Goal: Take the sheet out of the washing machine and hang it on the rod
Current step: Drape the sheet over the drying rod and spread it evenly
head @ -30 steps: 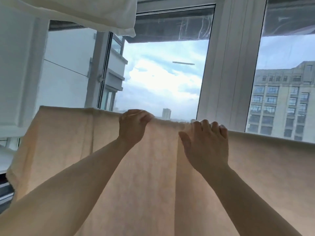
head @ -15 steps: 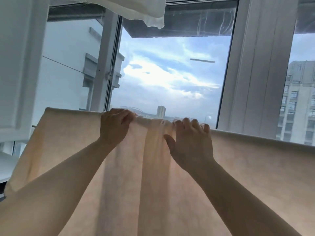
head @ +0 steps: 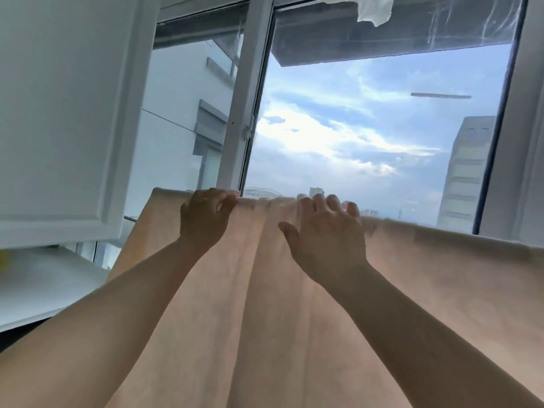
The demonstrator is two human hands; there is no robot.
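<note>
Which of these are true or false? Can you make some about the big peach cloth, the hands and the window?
1. The big peach cloth sheet hangs in front of the window. True.
2. Only one hand touches the sheet. False: the left hand and the right hand both rest at its top edge.
3. The sheet has folds between the hands. True.
4. It is dark night outside. False: blue sky and clouds show through the white-framed window.
5. The sheet lies on the floor. False: it hangs up high.
</note>
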